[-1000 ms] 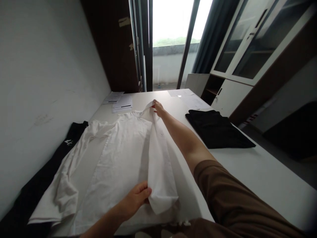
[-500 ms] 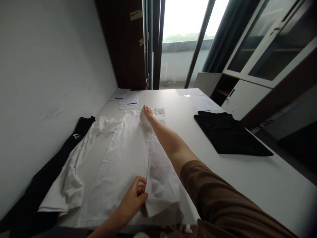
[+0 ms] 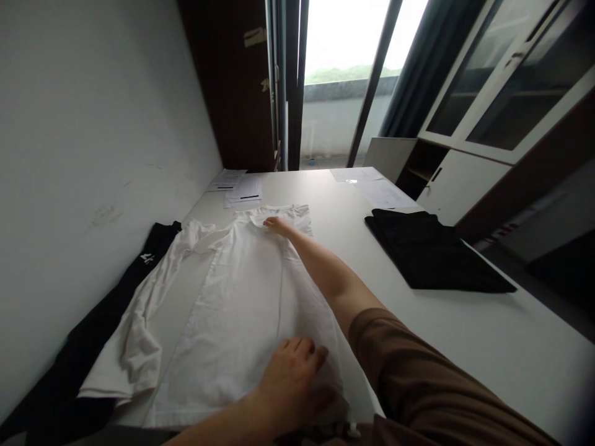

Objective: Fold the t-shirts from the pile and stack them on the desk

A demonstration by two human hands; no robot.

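A white long-sleeved shirt point(image 3: 232, 310) lies spread on the white table, its collar end away from me and its hem at the near edge. One sleeve point(image 3: 139, 334) stretches down the left side in creases. Up at the collar, my right hand point(image 3: 277, 225) has its fingers closed on the cloth near the neck edge. Over the lower right part of the shirt, my left hand point(image 3: 294, 376) rests with its fingers apart on the fabric; its thumb side is partly blurred and in shadow.
Folded black cloth point(image 3: 430, 251) lies on the right of the table point(image 3: 344, 241). A black garment point(image 3: 111, 303) runs along the wall at left, partly under the white sleeve. Printed papers point(image 3: 244, 189) lie at the far left, more sheets point(image 3: 383, 193) at the far right.
My left hand has let go of the shirt's front edge and moved right, onto the lower right cloth. My right hand has come slightly nearer, with the collar edge shifting beneath it.
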